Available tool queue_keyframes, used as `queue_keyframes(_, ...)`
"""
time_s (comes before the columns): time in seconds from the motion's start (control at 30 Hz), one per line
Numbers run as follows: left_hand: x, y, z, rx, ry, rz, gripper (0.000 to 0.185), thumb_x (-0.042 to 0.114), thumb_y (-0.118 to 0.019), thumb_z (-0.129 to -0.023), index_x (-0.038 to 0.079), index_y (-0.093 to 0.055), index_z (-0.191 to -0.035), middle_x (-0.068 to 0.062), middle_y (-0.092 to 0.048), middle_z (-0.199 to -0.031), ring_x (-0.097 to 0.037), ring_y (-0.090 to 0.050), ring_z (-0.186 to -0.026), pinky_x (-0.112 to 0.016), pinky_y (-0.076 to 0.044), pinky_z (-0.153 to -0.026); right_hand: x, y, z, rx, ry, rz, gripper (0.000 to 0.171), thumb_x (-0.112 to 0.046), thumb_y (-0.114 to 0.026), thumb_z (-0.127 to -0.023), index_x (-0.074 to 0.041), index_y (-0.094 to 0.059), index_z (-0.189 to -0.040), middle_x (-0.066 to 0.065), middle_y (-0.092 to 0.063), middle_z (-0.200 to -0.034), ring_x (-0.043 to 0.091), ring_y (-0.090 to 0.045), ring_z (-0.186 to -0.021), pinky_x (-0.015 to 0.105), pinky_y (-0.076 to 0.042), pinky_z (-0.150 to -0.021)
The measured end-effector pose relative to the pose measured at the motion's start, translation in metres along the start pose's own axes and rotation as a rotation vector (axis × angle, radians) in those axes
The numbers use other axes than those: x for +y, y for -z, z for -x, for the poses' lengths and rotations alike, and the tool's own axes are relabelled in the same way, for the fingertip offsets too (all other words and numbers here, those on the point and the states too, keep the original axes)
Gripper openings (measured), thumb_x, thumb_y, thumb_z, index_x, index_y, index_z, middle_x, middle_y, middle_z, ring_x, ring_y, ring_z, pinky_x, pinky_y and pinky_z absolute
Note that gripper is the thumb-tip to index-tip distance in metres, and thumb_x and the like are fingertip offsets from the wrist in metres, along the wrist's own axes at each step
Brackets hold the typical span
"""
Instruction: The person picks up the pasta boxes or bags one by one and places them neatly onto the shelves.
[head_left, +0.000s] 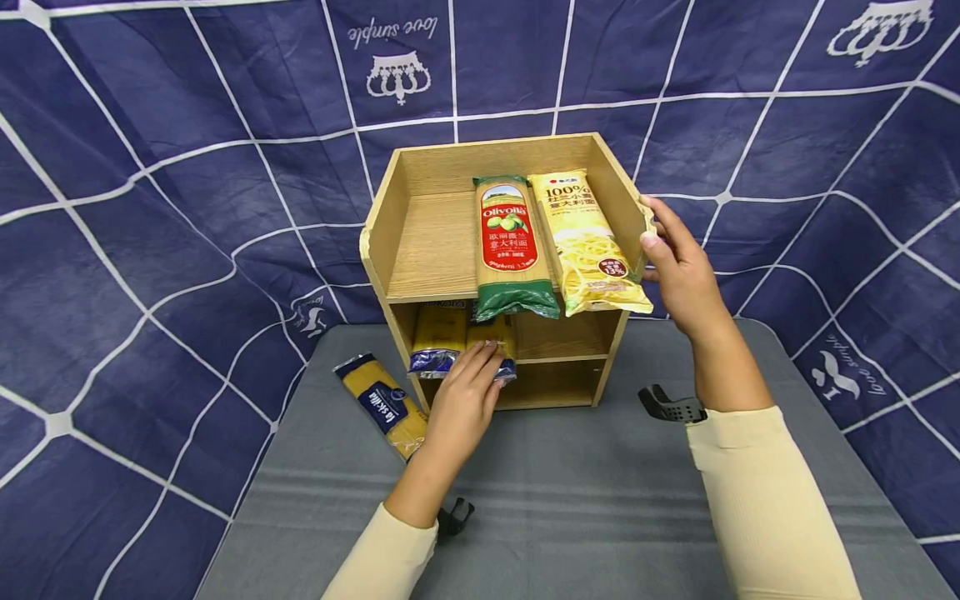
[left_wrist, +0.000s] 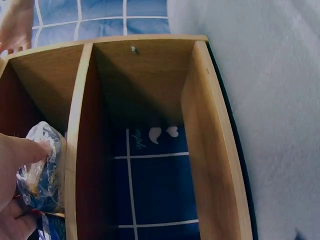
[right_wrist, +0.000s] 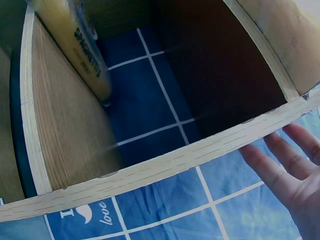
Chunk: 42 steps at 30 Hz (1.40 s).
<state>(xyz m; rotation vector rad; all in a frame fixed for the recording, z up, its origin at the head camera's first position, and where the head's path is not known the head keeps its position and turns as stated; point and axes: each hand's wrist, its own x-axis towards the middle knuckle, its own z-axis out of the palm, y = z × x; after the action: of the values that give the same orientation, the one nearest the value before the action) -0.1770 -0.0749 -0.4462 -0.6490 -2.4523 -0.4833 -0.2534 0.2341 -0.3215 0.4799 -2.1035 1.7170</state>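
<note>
A small wooden shelf unit (head_left: pixel 431 242) stands upright on the grey table. My left hand (head_left: pixel 468 392) is at its middle tier, its fingers and thumb pinching the front end of a spaghetti pack (left_wrist: pixel 46 172) with a clear and blue wrapper. To the left of it on that tier lies another yellow and blue spaghetti pack (head_left: pixel 438 337). My right hand (head_left: pixel 682 271) grips the upper right side panel (head_left: pixel 618 196), thumb at its front edge and fingers on the outer side.
On the top tier lie a green and red spaghetti pack (head_left: pixel 513 242) and a yellow pasta pack (head_left: pixel 588 242), both jutting past the front edge. A dark blue-labelled spaghetti pack (head_left: pixel 386 404) lies on the table (head_left: pixel 570 492), left of the unit. A blue checked cloth (head_left: pixel 225 167) hangs behind.
</note>
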Motion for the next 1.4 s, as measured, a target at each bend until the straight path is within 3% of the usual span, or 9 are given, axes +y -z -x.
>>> queue_keyframes(0.33,-0.005,-0.005,-0.013,0.000,0.031,-0.029,0.040,0.017,-0.066,-0.098,0.007,-0.063,-0.137,-0.009,-0.061,-0.144,-0.029,-0.055,-0.136,-0.047,-0.037,-0.119,-0.001,0.000,0.000,0.004,0.004,0.011,0.049,-0.026,-0.050,-0.105,-0.028,-0.043,-0.154,-0.005,-0.056,-0.124,0.008,-0.060,-0.105,0.016,-0.057,-0.072)
queue_keyframes(0.7,-0.009,-0.008,-0.025,-0.013,0.055,-0.088,0.038,0.018,-0.068,-0.096,0.008,-0.067,-0.133,-0.010,-0.066,-0.137,-0.028,-0.060,-0.130,-0.044,-0.045,-0.112,-0.001,-0.001,0.001,0.007,0.007,0.036,0.049,-0.026,-0.049,-0.105,-0.027,-0.043,-0.154,-0.007,-0.056,-0.118,0.008,-0.059,-0.104,0.015,-0.057,-0.071)
queue_keyframes(0.87,-0.008,-0.006,-0.023,-0.036,0.077,-0.059,0.042,0.021,-0.068,-0.097,0.010,-0.063,-0.137,-0.008,-0.062,-0.142,-0.026,-0.055,-0.137,-0.046,-0.041,-0.116,-0.001,0.000,0.000,0.003,0.015,0.047,0.049,-0.026,-0.049,-0.105,-0.027,-0.043,-0.154,-0.008,-0.055,-0.118,0.008,-0.059,-0.103,0.015,-0.056,-0.070)
queue_keyframes(1.07,-0.006,0.001,-0.010,-0.066,0.086,-0.017,0.048,0.023,-0.069,-0.096,0.010,-0.059,-0.142,-0.009,-0.057,-0.148,-0.026,-0.047,-0.144,-0.047,-0.032,-0.122,-0.002,0.000,0.000,0.014,0.036,0.056,0.048,-0.023,-0.048,-0.104,-0.023,-0.045,-0.152,-0.008,-0.056,-0.119,0.007,-0.061,-0.101,0.014,-0.055,-0.070)
queue_keyframes(1.23,-0.003,0.007,0.003,0.001,0.089,0.057,0.040,0.015,-0.068,-0.096,0.008,-0.065,-0.135,-0.009,-0.060,-0.144,-0.026,-0.050,-0.142,-0.045,-0.035,-0.121,-0.003,-0.003,-0.003,0.023,0.062,-0.032,0.046,-0.016,-0.049,-0.103,-0.018,-0.050,-0.149,-0.004,-0.054,-0.125,0.010,-0.059,-0.106,0.015,-0.053,-0.076)
queue_keyframes(1.4,-0.003,0.016,0.017,0.157,0.096,0.148,0.038,0.008,-0.069,-0.093,0.009,-0.068,-0.131,-0.009,-0.069,-0.131,-0.026,-0.061,-0.129,-0.044,-0.048,-0.109,-0.005,-0.003,-0.005,0.023,0.102,-0.081,0.045,-0.011,-0.049,-0.102,-0.014,-0.052,-0.147,-0.004,-0.055,-0.128,0.008,-0.060,-0.109,0.014,-0.053,-0.079)
